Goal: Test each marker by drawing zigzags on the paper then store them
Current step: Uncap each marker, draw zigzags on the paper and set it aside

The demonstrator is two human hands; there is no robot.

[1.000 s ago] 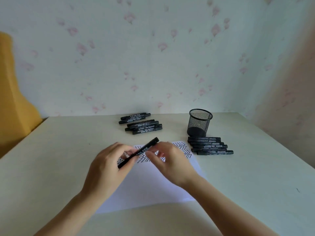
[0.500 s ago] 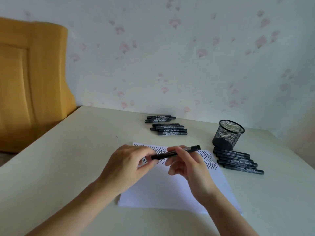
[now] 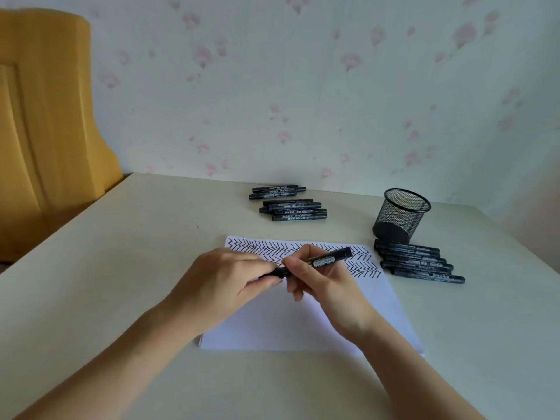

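Floral wallpaper is backing the table (image 3: 127, 268); over the paper (image 3: 303, 325), one marker (image 3: 325, 261) is being pinched by the left hand (image 3: 224, 280) and gripped by the right hand (image 3: 324, 283); the cap is best being pulled straight.

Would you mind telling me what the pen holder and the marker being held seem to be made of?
The pen holder looks like black wire mesh, probably metal: the wall shows through its fine grid. The marker, gripped by the left hand and right hand, looks like matte black plastic with a printed label.
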